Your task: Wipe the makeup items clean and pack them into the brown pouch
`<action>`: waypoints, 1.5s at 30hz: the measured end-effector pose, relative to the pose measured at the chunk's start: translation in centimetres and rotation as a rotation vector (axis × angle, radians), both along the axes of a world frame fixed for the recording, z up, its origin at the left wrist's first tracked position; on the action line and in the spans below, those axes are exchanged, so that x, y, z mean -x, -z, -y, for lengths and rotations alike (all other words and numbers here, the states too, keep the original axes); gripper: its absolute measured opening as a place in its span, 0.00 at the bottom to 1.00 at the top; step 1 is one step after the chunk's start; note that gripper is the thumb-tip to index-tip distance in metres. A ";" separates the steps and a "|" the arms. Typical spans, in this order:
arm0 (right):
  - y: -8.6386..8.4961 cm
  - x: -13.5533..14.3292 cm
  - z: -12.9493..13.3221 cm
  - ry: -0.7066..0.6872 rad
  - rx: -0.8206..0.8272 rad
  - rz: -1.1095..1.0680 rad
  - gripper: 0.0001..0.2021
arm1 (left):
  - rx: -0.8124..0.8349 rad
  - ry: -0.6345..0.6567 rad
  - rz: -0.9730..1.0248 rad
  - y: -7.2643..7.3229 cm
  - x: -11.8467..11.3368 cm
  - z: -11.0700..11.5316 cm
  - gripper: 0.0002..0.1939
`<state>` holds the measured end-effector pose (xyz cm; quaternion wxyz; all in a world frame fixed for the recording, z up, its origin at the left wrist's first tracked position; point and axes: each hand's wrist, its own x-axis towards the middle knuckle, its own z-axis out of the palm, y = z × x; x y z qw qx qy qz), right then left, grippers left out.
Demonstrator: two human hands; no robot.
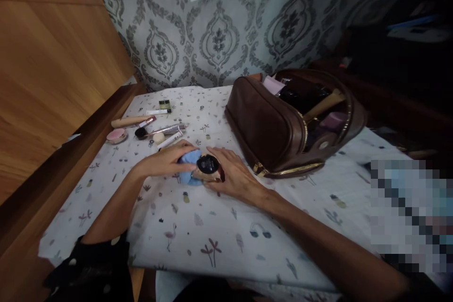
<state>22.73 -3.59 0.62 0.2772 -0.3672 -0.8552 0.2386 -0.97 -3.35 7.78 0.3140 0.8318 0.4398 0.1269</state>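
Over the middle of the patterned cloth, my left hand (170, 159) is closed on a light blue cloth (190, 178). My right hand (236, 174) wraps round a small container with a round black top (207, 164), turned toward the camera, and a pale, shiny side. The blue cloth touches the container's left side. Parts of both the cloth and the container are hidden by my fingers. Just beyond my left hand lie a white tube (170, 141) and a small round cream item (158, 138).
An open brown bag (265, 120) full of cosmetics stands at the right. At the left lie a pink compact (116, 136), a brush with a black head (140, 133), a wooden handle (129, 121) and a small jar (164, 105). A wooden cabinet (60, 75) borders the left side.
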 end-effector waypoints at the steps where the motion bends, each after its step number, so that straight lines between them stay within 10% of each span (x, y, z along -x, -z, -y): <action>1: 0.0 0.0 0.0 0.003 0.002 0.009 0.41 | 0.035 0.036 -0.016 -0.1 0.3 0.0 0.23; 8: 0.1 0.0 -0.1 0.016 0.030 -0.007 0.38 | -0.034 -0.029 -0.026 1.0 0.1 -0.3 0.18; 26: -0.2 0.1 0.3 0.005 -0.031 -0.081 0.40 | 0.267 -0.009 -0.055 -2.3 0.7 0.9 0.08; 34: 0.1 0.3 0.4 0.005 0.009 -0.174 0.49 | -0.010 -0.408 0.175 0.1 -0.1 -0.1 0.10; 45: 0.5 0.5 0.4 0.017 0.013 -0.381 0.52 | -0.306 -0.361 0.053 0.7 -2.3 0.4 0.08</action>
